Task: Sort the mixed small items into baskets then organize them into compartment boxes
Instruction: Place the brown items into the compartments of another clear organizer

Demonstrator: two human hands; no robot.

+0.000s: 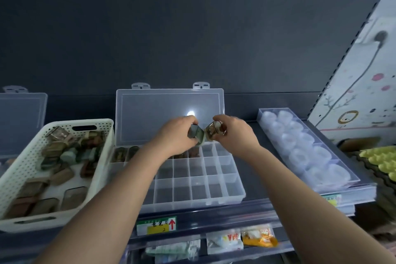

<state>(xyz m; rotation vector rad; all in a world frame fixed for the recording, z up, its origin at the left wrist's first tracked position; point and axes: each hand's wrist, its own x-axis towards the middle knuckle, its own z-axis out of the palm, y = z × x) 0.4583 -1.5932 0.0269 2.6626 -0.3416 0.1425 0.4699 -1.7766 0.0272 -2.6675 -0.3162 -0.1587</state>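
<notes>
A clear compartment box [216,195] stands open on the shelf, its lid [150,113] leaning back against the dark panel. Several small wrapped items fill its back-row cells [126,153]. My left hand [173,133] grips a small greenish wrapped item [195,132] above the box's back row. My right hand [235,130] holds a brownish one [212,132] right beside it, the two almost touching. A white perforated basket [25,163] at the left holds several more such items [70,154] in green and brown.
A second clear box lid [21,118] shows at the far left. To the right lies a long clear tray of white round containers [304,146], with yellow items [381,158] beyond. Below the shelf edge hang a price label [156,225] and packaged goods [242,240].
</notes>
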